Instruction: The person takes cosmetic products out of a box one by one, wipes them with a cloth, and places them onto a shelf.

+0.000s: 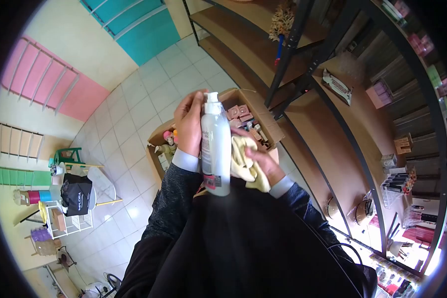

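Note:
A white pump bottle [216, 149] stands upright in front of my chest, its pump head at the top. My left hand [189, 121] is wrapped around the bottle's upper left side. In my right hand [265, 164] is a pale yellow cloth [244, 161], bunched up close against the bottle's right side. Behind and below both hands is an open cardboard box [273, 121], holding pink boxes [239, 113] and several small bottles and packages. The bottle and my hands hide the middle of the box.
Brown shelves [328, 144] on black metal frames curve along the right, with a wrapped packet [337, 87] and small cosmetics boxes [380, 93] on them. At the left stand a black bag [76, 194], a white wire rack [74, 223] and a green stool [68, 156] on the tiled floor [129, 119].

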{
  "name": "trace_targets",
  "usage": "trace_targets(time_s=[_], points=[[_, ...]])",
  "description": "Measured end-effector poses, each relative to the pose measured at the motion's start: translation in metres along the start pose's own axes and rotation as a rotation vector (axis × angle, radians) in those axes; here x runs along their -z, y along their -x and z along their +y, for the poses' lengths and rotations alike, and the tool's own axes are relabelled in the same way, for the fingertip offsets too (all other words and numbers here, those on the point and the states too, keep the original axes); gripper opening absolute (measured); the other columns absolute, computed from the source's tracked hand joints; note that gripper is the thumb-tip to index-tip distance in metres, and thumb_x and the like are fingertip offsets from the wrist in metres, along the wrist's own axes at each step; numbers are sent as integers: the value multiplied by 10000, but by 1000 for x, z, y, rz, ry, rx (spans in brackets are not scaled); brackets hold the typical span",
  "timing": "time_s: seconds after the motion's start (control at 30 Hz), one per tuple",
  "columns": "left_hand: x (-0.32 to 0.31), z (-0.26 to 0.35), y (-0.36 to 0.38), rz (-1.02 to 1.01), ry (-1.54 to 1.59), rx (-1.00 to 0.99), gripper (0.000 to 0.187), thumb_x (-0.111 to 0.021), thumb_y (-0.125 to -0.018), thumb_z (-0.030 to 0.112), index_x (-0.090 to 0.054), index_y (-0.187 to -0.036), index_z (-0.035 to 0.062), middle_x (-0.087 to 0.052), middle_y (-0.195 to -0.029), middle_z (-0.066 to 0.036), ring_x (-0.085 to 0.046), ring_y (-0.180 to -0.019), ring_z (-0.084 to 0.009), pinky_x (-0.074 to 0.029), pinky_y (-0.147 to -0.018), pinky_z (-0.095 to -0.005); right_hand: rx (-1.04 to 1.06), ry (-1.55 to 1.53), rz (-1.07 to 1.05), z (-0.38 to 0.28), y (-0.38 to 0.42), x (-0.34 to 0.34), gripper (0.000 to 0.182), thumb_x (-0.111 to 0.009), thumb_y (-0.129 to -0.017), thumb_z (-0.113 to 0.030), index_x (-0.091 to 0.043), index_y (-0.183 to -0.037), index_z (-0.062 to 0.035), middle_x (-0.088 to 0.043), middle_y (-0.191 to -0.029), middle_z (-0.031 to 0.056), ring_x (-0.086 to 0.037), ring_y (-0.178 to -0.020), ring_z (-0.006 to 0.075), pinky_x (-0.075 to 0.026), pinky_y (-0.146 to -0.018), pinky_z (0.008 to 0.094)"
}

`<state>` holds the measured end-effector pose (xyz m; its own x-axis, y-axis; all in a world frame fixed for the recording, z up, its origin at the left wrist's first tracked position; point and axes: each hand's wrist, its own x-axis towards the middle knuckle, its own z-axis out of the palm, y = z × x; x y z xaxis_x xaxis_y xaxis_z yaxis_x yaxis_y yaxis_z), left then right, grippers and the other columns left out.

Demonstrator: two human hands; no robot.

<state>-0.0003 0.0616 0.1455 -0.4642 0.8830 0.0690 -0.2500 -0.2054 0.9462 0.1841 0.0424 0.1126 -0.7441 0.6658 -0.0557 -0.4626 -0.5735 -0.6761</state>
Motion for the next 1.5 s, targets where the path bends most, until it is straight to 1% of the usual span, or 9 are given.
trace_targets(time_s=[0.23,0.37,0.43,0.5,0.67,0.8,0.9,1.0,1.5], points=[[-23,-49,5,-120,-126,140,344,-543,-907,269,-572,-1059,-38,-627,-753,-69,-594,-649,-126,-473,-573,-229,-25,38,141,-1,36,-1,761,-713,-757,-211,-281,-1376,-107,-476,-1240,97,-463,-1158,221,-376,-995,340],[-50,-48,36,8,-380,-133,378,-581,-885,242,-530,-1120,-50,-580,-948,-99,-523,-784,-117,-437,-695,-252,-177,-283,280,-15,68,-6,704,-658,-789,-138,-281,-1382,-102,-495,-1212,66,-494,-1112,186,-416,-953,330],[-36,-37,64,-212,-445,90,500,-602,-864,239,-422,-1238,-38,-504,-1141,-148,-492,-994,-170,-413,-846,-301,66,-54,154,3,63,25,688,-658,-781,-118,-311,-1376,-105,-493,-1211,60,-497,-1097,177,-403,-953,314],[-50,-13,106,-385,-507,-114,608,-615,-849,233,-319,-1327,1,-455,-1230,-154,-445,-1124,-210,-374,-939,-325,78,147,175,-14,70,22,677,-693,-762,-134,-365,-1353,-103,-516,-1175,56,-491,-1090,163,-368,-970,294],[-43,-35,119,-280,-68,184,640,-584,-874,313,-271,-1348,21,-481,-1216,-132,-508,-1081,-207,-427,-899,-325,278,706,195,-26,79,16,537,-650,-812,-129,-434,-1301,-77,-540,-1162,90,-523,-1057,150,-429,-900,289],[-31,-48,130,-339,281,431,601,-405,-919,487,-325,-1310,37,-506,-1187,-112,-535,-1057,-218,-459,-874,-356,338,450,401,-71,83,12,335,-610,-855,-170,-557,-1158,-37,-582,-1082,97,-595,-907,140,-504,-742,276],[-60,-39,148,-325,267,319,595,-392,-923,486,-330,-1311,38,-505,-1188,-103,-529,-1064,-213,-451,-887,-357,702,1484,467,-77,64,-14,322,-658,-782,-175,-615,-1098,-128,-589,-1056,108,-551,-1004,241,-450,-858,386],[-81,-21,148,-144,446,253,623,-340,-920,531,-349,-1311,46,-482,-1239,-115,-509,-1105,-236,-405,-949,-372,854,1755,270,-56,68,-21,460,-705,-630,-140,-631,-1083,-179,-576,-1093,59,-505,-1060,246,-376,-939,450],[-70,-30,174,-178,496,362,508,-357,-945,411,-374,-1285,34,-537,-1164,-132,-576,-1009,-235,-482,-875,-382,714,1476,320,-79,95,7,318,-665,-764,-184,-643,-1081,-165,-570,-1049,203,-563,-997,327,-461,-856,399]])
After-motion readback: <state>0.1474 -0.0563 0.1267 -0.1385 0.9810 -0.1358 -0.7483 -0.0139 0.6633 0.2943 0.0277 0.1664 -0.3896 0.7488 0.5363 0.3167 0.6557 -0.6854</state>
